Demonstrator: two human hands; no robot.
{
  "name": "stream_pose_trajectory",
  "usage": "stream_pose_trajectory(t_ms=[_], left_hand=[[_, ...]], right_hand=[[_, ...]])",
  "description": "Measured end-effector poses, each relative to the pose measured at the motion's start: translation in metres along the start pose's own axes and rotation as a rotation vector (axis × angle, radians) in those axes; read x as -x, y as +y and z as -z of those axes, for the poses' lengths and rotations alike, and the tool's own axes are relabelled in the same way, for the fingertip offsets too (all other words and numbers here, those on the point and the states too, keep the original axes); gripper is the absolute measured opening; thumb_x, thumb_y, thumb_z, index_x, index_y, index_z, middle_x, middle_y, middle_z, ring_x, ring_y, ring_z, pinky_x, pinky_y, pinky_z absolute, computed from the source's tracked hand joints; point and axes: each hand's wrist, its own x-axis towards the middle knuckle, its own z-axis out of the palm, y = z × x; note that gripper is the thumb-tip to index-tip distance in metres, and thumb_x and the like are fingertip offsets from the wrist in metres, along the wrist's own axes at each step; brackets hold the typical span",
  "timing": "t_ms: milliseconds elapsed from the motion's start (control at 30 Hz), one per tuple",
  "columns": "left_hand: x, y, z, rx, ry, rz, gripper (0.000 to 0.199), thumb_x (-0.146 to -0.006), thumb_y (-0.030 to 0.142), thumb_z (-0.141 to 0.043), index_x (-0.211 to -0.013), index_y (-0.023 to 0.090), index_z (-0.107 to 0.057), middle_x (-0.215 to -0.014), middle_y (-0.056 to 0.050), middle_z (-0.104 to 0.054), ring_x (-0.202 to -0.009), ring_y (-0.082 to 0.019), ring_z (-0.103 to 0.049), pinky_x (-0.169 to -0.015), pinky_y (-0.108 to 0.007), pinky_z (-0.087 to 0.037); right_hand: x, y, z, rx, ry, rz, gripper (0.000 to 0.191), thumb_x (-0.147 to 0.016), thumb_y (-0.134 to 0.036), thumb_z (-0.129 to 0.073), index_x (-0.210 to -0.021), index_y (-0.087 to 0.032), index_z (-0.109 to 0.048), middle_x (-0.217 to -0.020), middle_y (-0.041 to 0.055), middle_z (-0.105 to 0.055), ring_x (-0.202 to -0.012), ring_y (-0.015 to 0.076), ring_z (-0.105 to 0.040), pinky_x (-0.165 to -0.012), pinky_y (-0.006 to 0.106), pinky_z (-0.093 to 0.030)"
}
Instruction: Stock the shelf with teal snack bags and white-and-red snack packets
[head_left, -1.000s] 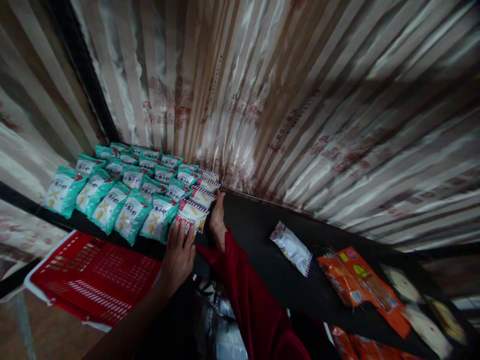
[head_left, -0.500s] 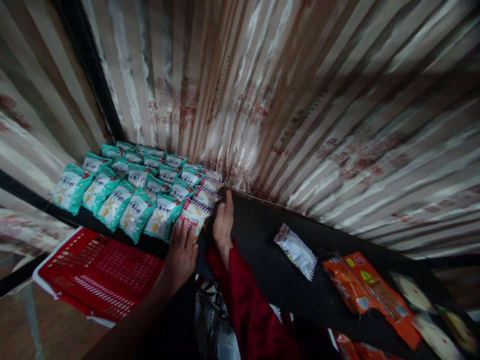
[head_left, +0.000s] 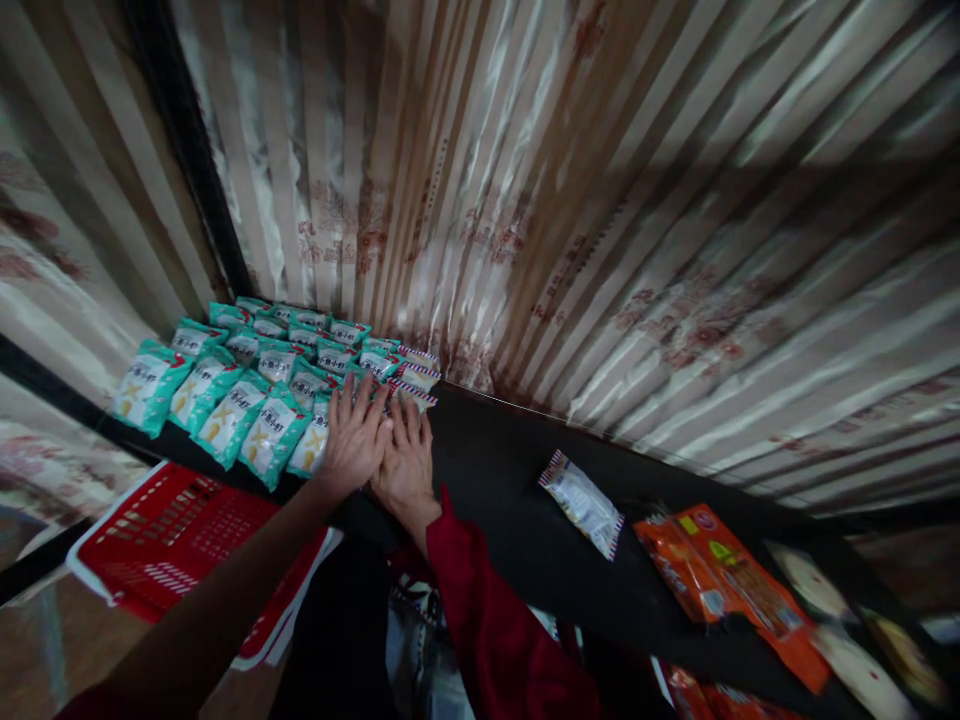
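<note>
Two hands, five front-row teal packets

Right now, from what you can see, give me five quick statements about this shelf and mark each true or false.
1. The left hand and right hand are close together. True.
2. The red basket is in front of the teal snack packets. True.
3. The teal snack packets fill the right end. False: they are in rows toward the left.
4. The lone stripe-edged packet lies left of the orange packets. True.
5. The lone stripe-edged packet touches the right hand. False: bare black shelf shows between them.
</note>
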Motion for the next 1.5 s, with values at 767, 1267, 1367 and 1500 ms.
stream_pose_trajectory(t_ms=[767,1267,1367,1500], left_hand=[[-0.059,-0.019,-0.014,-0.142,-0.343,0.085,0.052,-0.096,0.042,-0.025,-0.142,0.022,-0.036,-0.154,-0.008,-0.026,-0.143,-0.027,-0.016,-0.113,-0.051,-0.018],[-0.076,-0.020,-0.032,-0.177,-0.383,-0.018,0.050,-0.094,0.030,-0.029,-0.141,0.017,-0.039,-0.149,-0.009,-0.035,-0.142,-0.025,-0.021,-0.113,-0.048,-0.016],[-0.074,-0.020,-0.034,-0.181,-0.379,-0.025,0.049,-0.094,0.029,-0.030,-0.141,0.016,-0.039,-0.149,-0.009,-0.035,-0.141,-0.025,-0.022,-0.113,-0.048,-0.017],[-0.074,-0.021,-0.036,-0.198,-0.402,-0.019,0.050,-0.094,0.030,-0.029,-0.141,0.015,-0.038,-0.150,-0.008,-0.034,-0.140,-0.025,-0.024,-0.113,-0.047,-0.017]], right_hand=[[-0.009,0.013,-0.007,0.010,0.018,-0.080,0.063,-0.088,-0.047,-0.047,-0.141,-0.014,-0.038,-0.152,0.0169,-0.025,-0.143,0.0320,-0.011,-0.111,0.053,-0.013],[-0.018,0.025,-0.017,0.014,-0.001,-0.088,0.074,-0.087,-0.052,-0.045,-0.140,-0.002,-0.035,-0.148,0.0221,-0.031,-0.142,0.0322,-0.014,-0.112,0.051,-0.013],[-0.018,0.025,-0.017,0.020,-0.006,-0.089,0.072,-0.086,-0.050,-0.047,-0.138,-0.001,-0.038,-0.147,0.0232,-0.033,-0.142,0.0324,-0.016,-0.112,0.051,-0.012],[-0.019,0.025,-0.018,0.016,-0.016,-0.092,0.071,-0.086,-0.051,-0.047,-0.137,-0.002,-0.040,-0.146,0.0224,-0.036,-0.141,0.0323,-0.018,-0.113,0.050,-0.011]])
